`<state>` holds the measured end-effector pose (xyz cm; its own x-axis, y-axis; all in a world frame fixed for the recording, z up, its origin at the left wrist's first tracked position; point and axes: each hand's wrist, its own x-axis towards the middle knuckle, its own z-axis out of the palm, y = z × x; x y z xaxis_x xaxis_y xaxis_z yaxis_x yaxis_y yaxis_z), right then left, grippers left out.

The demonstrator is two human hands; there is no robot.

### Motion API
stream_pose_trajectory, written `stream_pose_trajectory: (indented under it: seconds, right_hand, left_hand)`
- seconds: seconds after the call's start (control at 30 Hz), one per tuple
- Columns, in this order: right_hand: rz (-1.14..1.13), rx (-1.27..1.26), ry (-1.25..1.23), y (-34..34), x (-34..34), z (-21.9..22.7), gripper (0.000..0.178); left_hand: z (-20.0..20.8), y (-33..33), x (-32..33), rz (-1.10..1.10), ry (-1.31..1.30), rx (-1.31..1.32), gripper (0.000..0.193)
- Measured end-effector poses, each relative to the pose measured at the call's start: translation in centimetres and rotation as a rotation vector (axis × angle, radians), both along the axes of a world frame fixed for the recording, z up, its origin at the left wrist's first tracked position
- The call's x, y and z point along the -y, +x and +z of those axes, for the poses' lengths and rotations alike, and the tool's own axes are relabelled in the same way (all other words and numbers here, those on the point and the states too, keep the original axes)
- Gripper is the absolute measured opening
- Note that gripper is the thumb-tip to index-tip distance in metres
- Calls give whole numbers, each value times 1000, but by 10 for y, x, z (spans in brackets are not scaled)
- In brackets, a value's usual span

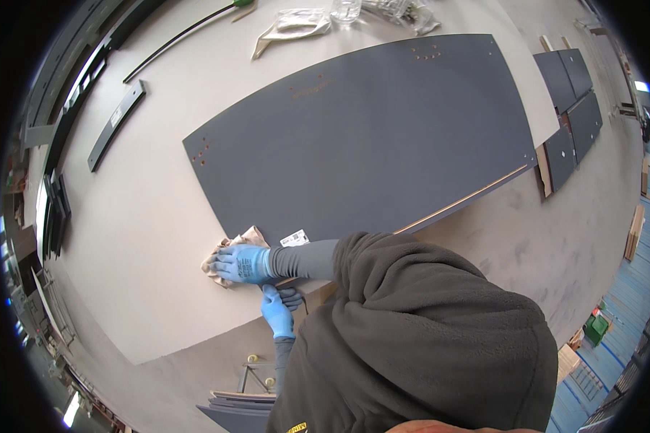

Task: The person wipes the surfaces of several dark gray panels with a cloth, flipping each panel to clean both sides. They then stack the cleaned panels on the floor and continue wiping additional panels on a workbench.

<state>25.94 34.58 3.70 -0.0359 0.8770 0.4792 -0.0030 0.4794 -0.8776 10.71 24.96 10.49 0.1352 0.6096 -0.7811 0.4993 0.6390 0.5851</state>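
A pale bench is filling my head view, carrying a dark grey panel. From the gloved right hand, I'm seeing the panel stretching away to the right, its long axis running mostly sideways. That hand is lying over a beige cloth at the panel's near-left corner, fingers close together; I cannot tell whether they're gripping. The left hand is curling nearer the wearer, beside the panel's near edge, its hold unclear.

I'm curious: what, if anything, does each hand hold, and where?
Right hand: a crumpled beige cloth, pressed at its middle. Left hand: cannot be told.
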Motion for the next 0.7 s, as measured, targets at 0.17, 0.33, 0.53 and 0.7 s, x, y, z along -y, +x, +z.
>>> stream_pose_trajectory:
  seconds: [0.17,0.33,0.53,0.7]
  right_hand:
    - [-463,985,242,128,-4,37,33]
    - [-600,1254,-54,283,26,63,18]
    - [-849,1230,-367,520,193,65,28]
    - [-1209,1114,-417,677,346,47,40]
  left_hand:
    - [8,11,2,21,22,-90,68]
    - [6,12,-3,45,-62,-181,74]
    - [-2,12,-7,166,-141,-243,76]
    - [-8,15,-6,314,-130,-364,76]
